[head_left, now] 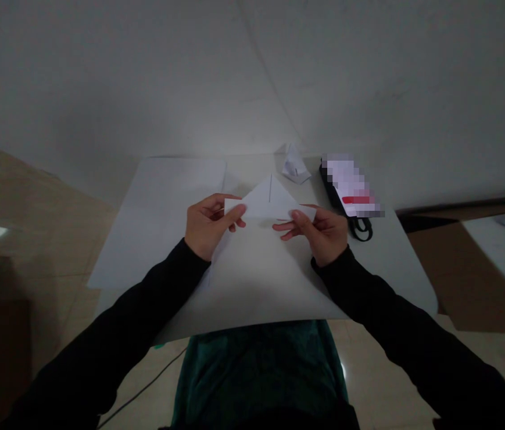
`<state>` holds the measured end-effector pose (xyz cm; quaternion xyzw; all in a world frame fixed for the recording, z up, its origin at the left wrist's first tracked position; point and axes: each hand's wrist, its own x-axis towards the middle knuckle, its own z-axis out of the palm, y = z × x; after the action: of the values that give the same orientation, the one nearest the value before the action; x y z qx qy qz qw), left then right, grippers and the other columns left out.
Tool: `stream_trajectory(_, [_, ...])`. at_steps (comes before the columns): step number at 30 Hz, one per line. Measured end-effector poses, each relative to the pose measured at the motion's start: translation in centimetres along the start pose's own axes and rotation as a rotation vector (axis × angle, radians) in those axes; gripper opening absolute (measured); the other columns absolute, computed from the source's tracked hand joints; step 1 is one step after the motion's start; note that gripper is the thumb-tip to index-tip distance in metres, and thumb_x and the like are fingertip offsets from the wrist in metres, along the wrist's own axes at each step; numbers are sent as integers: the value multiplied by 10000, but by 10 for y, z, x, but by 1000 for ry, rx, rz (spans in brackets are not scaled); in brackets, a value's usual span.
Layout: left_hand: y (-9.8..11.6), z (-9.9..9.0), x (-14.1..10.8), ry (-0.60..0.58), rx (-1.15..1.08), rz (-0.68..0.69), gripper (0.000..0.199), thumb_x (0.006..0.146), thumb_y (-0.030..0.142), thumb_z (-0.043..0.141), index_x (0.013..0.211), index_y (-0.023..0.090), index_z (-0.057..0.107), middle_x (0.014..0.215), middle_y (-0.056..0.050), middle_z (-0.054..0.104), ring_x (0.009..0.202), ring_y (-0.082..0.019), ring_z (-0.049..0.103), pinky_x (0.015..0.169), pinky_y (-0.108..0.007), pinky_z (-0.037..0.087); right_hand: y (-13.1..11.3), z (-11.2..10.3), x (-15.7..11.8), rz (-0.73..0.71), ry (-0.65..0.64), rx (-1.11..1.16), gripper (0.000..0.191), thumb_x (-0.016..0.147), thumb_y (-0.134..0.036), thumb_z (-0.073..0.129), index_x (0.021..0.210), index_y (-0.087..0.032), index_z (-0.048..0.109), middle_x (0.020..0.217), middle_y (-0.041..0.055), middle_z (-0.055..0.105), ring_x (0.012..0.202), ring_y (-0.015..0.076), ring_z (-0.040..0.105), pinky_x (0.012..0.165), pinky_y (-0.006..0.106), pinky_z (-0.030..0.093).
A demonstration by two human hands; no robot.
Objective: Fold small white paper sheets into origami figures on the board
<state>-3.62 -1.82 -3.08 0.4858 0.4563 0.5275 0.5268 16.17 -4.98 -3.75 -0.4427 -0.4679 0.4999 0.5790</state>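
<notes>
White paper point(163, 215), flat and unmarked as far as can be seen, covers the left of the pale table point(261, 292), with no fold visible in it. Next to the right comes the left hand point(205, 230), its thumb on top and fingers curled beneath, pinching one end of a folded sheet point(261, 206). That sheet is held up over the middle of the table, between the two hands, its peak pointing away from the person. Folding looks partway along: the two sloping sides appear to meet at a dark centre seam, while the lower band sticks out past the slopes at either end and seems not yet tucked in; whether it has been turned up cannot be told. Beyond the sheet, by the wall, stands a small folded piece point(295, 167), more fully shaped. The right hand point(328, 232) pinches the sheet's other end between thumb and fingers. Farther right lies what looks like a phone point(348, 185), its screen pixelated around a red patch, with a dark strap point(362, 230) near it. No brand, label or writing can be read anywhere.
</notes>
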Motion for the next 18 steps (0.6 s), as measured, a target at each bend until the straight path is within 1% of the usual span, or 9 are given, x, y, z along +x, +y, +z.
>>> stream_trajectory(1, [-1, 3, 0, 32, -98, -84, 224, 665, 273, 803, 773, 141, 660, 568, 44, 619, 456, -37, 583, 399, -93, 423, 0, 0, 0, 24, -34, 11, 314, 783, -428, 672, 857, -123, 658, 769, 89, 743, 682, 226, 731, 514, 310, 614])
stream_trajectory(3, [-1, 12, -3, 108, -290, -307, 176, 704, 235, 777, 725, 139, 632, 559, 56, 607, 459, -19, 582, 407, -61, 430, -1, 1, -2, 52, -80, 35, 318, 796, -429, 660, 889, -125, 666, 823, 101, 749, 704, 227, 732, 533, 324, 621])
stream_trajectory(5, [0, 23, -8, 164, -427, -516, 171, 797, 206, 698, 681, 135, 594, 553, 49, 601, 500, -19, 609, 460, -47, 465, 0, 3, -3, 52, -99, 46, 301, 797, -416, 663, 907, -137, 680, 836, 92, 751, 708, 223, 731, 550, 333, 626])
stream_trajectory(7, [3, 33, -14, 155, -531, -615, 246, 899, 240, 576, 676, 137, 568, 604, 23, 622, 589, -26, 643, 553, -50, 503, 2, 5, -5, 30, -104, 36, 276, 788, -397, 675, 915, -153, 700, 833, 75, 752, 704, 216, 729, 559, 338, 630])
stream_trajectory(9, [4, 39, -18, 106, -638, -636, 298, 965, 308, 451, 754, 142, 579, 717, -3, 650, 698, -30, 654, 663, -63, 520, 5, 5, -7, 2, -120, 13, 246, 796, -375, 670, 927, -172, 718, 836, 59, 751, 694, 203, 725, 562, 338, 630])
stream_trajectory(12, [5, 41, -21, 32, -757, -596, 392, 1004, 376, 287, 858, 159, 578, 867, -24, 642, 785, -46, 632, 781, -120, 516, 9, 4, -11, -51, -186, -16, 244, 851, -332, 612, 1047, -225, 710, 838, 34, 745, 698, 176, 718, 581, 340, 631])
stream_trajectory(14, [6, 38, -21, -11, -756, -565, 433, 1012, 372, 211, 818, 180, 547, 871, -23, 618, 745, -75, 606, 787, -201, 522, 10, 1, -12, -124, -242, -46, 268, 867, -282, 595, 1121, -270, 681, 852, 21, 735, 709, 159, 711, 614, 345, 632])
stream_trajectory(15, [7, 36, -22, -42, -727, -550, 443, 1009, 372, 187, 789, 189, 526, 851, -22, 604, 714, -95, 590, 769, -249, 524, 9, -1, -12, -172, -269, -69, 274, 862, -255, 602, 1124, -285, 679, 866, 18, 729, 713, 153, 707, 632, 346, 632])
stream_trajectory(18, [10, 29, -23, -163, -615, -492, 466, 976, 465, 167, 757, 209, 490, 802, -27, 575, 678, -157, 563, 690, -350, 504, 5, -3, -11, -281, -345, -150, 249, 828, -208, 645, 1051, -297, 712, 906, 23, 716, 709, 142, 698, 661, 336, 627])
